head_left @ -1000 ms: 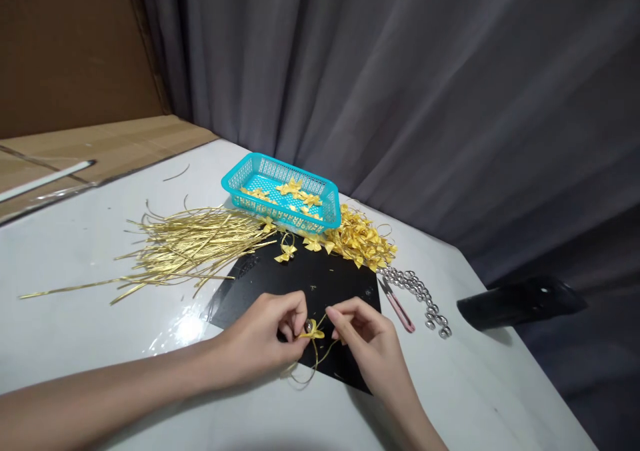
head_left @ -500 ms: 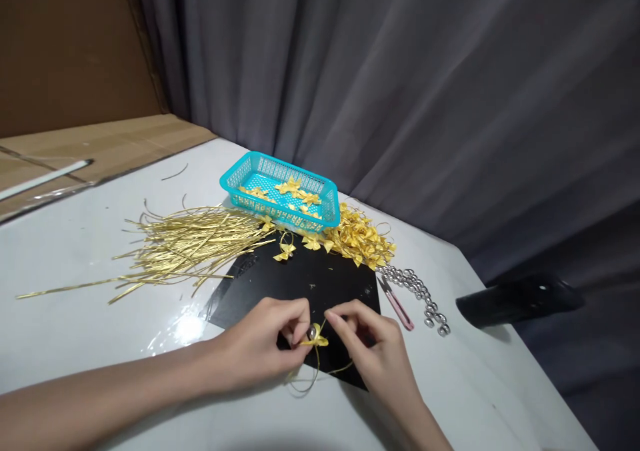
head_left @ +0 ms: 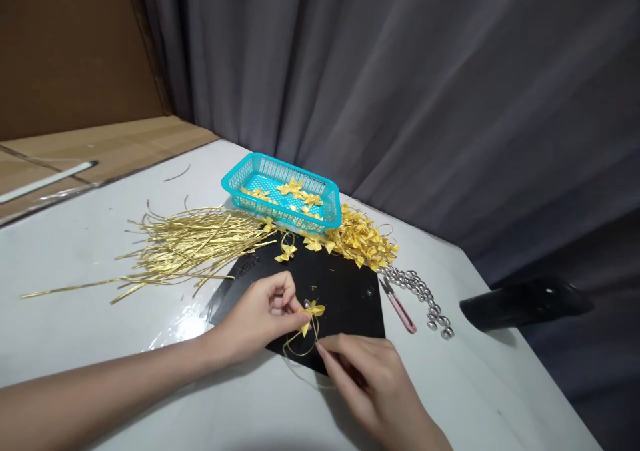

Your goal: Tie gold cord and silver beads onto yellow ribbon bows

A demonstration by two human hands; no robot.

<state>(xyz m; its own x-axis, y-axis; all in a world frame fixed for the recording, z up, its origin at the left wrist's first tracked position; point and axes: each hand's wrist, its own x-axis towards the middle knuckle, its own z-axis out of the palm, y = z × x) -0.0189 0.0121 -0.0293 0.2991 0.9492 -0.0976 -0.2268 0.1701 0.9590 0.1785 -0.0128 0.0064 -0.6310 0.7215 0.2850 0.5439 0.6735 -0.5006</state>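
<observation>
Over a black mat, my left hand pinches a small yellow ribbon bow between thumb and forefinger. A silvery bell or bead shows at the bow. Thin gold cord loops down from the bow. Lower and to the right, my right hand is closed, its thumb and forefinger pinching the cord at the loop's edge. Another yellow bow with a cord loop lies at the mat's far side.
A turquoise basket holds yellow bows. Gold cords are heaped left, finished-looking bows right. Beside them lie small pink-handled snips and silvery bells or beads. A black cylindrical object stands at the right edge, before a grey curtain.
My left hand has lifted the bow slightly up and left. My right hand has moved down from beside the bow, and the cord loop now hangs between both hands.
</observation>
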